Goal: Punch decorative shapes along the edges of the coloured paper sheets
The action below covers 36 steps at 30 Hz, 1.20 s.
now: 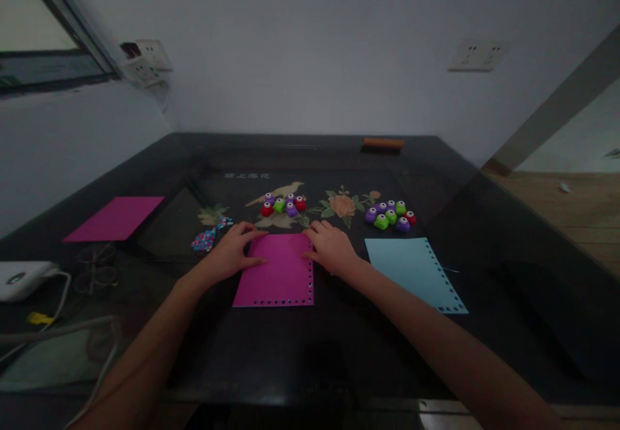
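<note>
Pink sheet (278, 276) partly hides beneath left hand (236, 247) and right hand (333, 247), grips spread atop.

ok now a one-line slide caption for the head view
Left hand and right hand touch a pink sheet with edge holes, a pale blue sheet to its right.

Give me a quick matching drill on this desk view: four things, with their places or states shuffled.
1. hole-edged pink sheet
2. hole-edged light-blue sheet
3. brown bar
4. white device

A. near the desk's far edge
B. at the picture's left edge, with a white cable
C. touched by left hand and right hand
D. partly hidden by the right forearm

Pairs: 1-C, 2-D, 3-A, 4-B
</note>
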Motion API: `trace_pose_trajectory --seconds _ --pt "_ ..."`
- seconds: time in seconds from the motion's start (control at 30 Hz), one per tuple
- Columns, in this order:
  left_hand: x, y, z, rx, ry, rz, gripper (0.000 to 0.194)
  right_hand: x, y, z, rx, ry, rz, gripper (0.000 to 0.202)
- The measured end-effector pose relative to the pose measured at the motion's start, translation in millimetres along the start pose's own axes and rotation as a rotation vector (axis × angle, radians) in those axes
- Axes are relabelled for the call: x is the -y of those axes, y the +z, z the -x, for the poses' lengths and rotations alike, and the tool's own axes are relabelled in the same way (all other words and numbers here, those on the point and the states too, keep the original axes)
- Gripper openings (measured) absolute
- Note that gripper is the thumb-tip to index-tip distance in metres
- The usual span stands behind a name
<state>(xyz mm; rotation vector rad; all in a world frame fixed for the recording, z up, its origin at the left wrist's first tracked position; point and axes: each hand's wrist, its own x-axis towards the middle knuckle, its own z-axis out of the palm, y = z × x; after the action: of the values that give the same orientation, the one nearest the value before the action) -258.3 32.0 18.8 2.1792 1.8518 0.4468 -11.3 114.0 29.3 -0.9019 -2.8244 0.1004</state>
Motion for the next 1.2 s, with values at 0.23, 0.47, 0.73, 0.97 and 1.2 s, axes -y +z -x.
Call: trace_pose_trajectory --seconds 0.23,0.47,0.73,0.97,1.2 --pt "-4.5 -2.1 -1.1 -0.025 0.016 0.018 0.054 -4.4 6.4 -2.1 -0.076 0.02 -0.128 0.033" --pt "-4.8 -3.5 -0.2 0.003 0.024 0.033 0.061 -1.9 4.0 -2.7 -0.083 0.024 -0.131 0.022" --pt "-11.5 -4.8 -0.4 -0.022 -0.017 0.084 0.053 -1.9 3.3 -4.3 0.001 0.126 -0.284 0.006" --pt "-5.7 -12.0 -2.1 -0.129 -0.14 0.34 0.036 -5.8 1.3 -8.6 0.0 0.238 -0.481 0.016" --pt "-16.5 -22.0 -1.4 -0.172 -0.353 0.702 0.033 -12.0 -7.8 -10.9 -0.01 0.287 -0.904 0.019"
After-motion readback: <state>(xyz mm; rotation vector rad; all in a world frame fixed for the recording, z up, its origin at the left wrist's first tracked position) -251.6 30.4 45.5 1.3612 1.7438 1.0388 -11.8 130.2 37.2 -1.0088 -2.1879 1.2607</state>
